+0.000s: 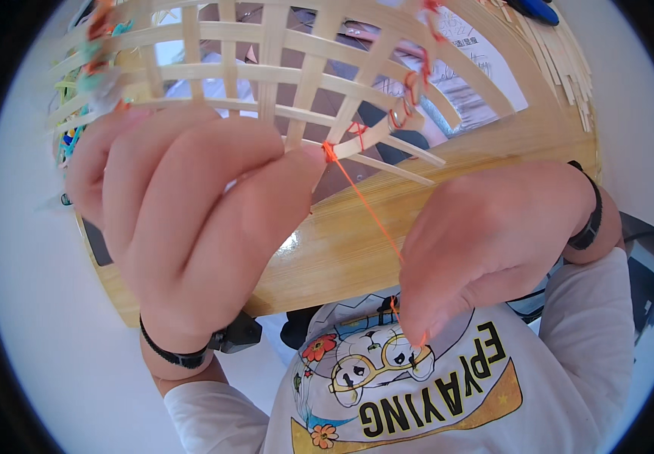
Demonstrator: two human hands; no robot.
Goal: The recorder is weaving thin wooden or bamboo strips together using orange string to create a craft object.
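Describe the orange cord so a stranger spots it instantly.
Find the wooden table, then the pale woven lattice above it, held by the left hand. From there, the orange cord runs to the right hand. Unlike the red loops nearby, it stretches straight between both hands.

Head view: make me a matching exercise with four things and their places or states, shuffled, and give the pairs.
Column one:
1. left hand
2. right hand
3. string
4. loose strips

Column two:
A. orange, pulled straight between the hands
B. at the far right of the table
C. pinching the string, apart from the basket
D. holding the basket

Right pairs: 1-D, 2-C, 3-A, 4-B
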